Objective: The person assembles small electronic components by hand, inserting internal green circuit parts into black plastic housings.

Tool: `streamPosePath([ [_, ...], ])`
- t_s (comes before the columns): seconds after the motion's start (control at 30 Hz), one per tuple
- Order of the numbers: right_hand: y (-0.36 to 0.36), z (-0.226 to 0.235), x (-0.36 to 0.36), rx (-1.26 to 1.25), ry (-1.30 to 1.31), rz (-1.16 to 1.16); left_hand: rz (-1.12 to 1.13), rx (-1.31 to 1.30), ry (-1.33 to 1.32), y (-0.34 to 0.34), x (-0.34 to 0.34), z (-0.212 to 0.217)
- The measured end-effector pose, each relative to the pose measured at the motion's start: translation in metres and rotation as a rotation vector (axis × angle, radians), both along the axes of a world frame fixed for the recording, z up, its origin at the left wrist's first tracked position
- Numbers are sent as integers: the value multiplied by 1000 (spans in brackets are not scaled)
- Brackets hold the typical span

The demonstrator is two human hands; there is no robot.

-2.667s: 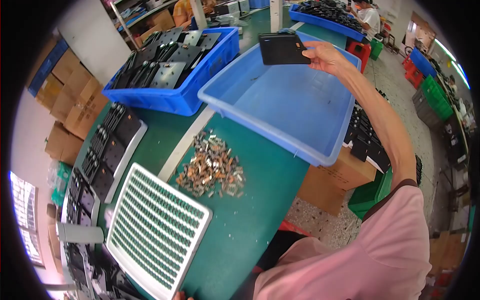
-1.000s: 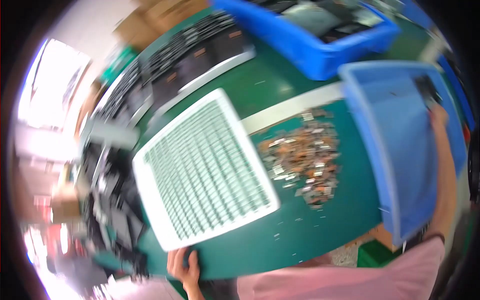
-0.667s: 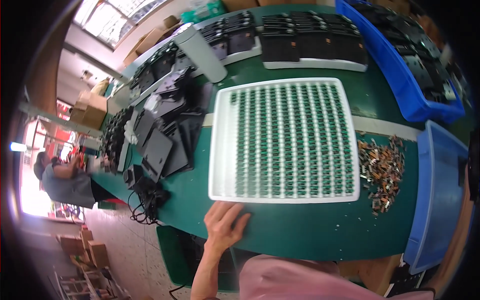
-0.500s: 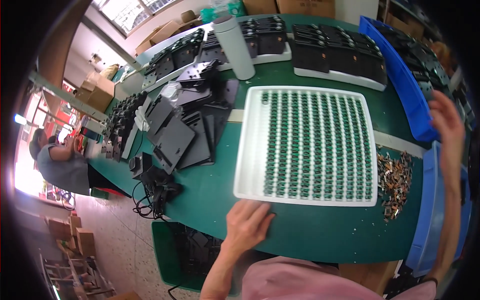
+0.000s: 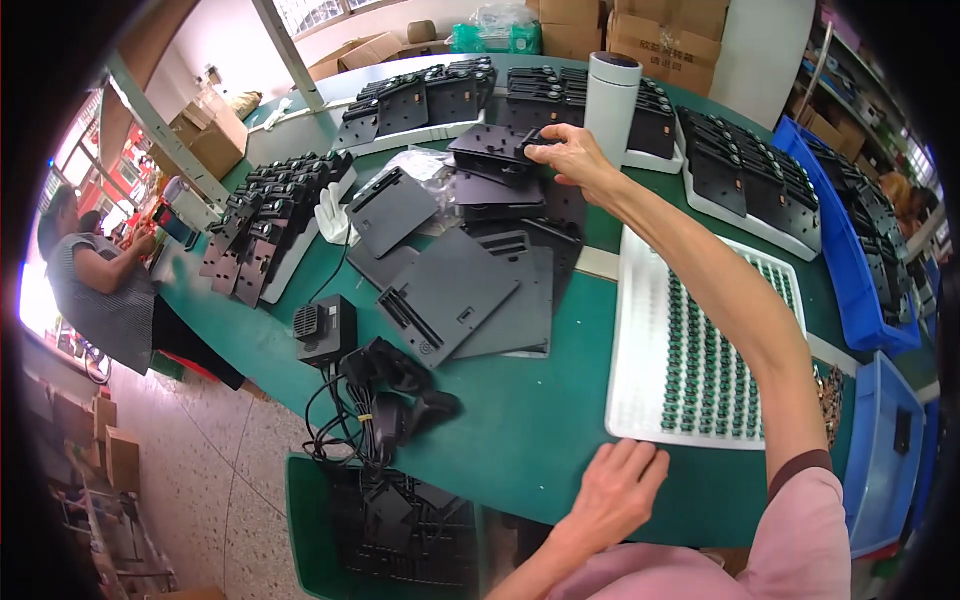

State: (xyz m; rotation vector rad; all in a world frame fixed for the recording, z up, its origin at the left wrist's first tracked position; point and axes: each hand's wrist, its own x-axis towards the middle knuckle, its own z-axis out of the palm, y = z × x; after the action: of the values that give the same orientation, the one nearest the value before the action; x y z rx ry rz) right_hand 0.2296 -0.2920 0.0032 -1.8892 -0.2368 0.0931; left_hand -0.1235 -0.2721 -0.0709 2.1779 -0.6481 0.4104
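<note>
My right hand (image 5: 580,160) reaches across the table, its thumb and fingers closed on the edge of a black plastic panel (image 5: 492,143) at the top of a pile. My left hand (image 5: 618,488) lies on the table at the near edge of a white tray (image 5: 637,400), fingers loosely bent and apart, holding nothing. Rows of small green circuit boards (image 5: 700,390) fill much of that tray, partly hidden by my right forearm. Large dark grey panels (image 5: 455,290) are heaped left of the tray.
A white bottle (image 5: 610,105) stands just beyond my right hand. White trays of black parts (image 5: 405,105) line the far side. Blue bins (image 5: 885,440) are at the right, a green bin (image 5: 300,530) below. Cables (image 5: 365,420) lie near the front edge. A person (image 5: 95,270) sits at left.
My right hand has swung from the blue bin at the right to the black panel pile. The view has turned left, so the tray appears farther right; my left hand remains by its near edge.
</note>
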Motion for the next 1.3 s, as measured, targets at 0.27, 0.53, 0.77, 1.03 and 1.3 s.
streamPosePath([
  [0.27, 49, -31, 54, -339, -170, -322, 5, -18, -1, 0, -1, -7],
  [0.53, 33, -38, 52, -208, -205, -257, 2, -12, 2, 0, 1, -3],
  [0.77, 21, -24, 15, 39, -171, -315, 2, -28, 8, -2, -3, -4],
  [1.03, -95, 42, -89, 211, -47, 274, 77, -156, -89, 2, 0, -2],
  [1.3, -209, 46, -269, -67, -37, 357, 531, -530, -204, 3, -2, -2],
])
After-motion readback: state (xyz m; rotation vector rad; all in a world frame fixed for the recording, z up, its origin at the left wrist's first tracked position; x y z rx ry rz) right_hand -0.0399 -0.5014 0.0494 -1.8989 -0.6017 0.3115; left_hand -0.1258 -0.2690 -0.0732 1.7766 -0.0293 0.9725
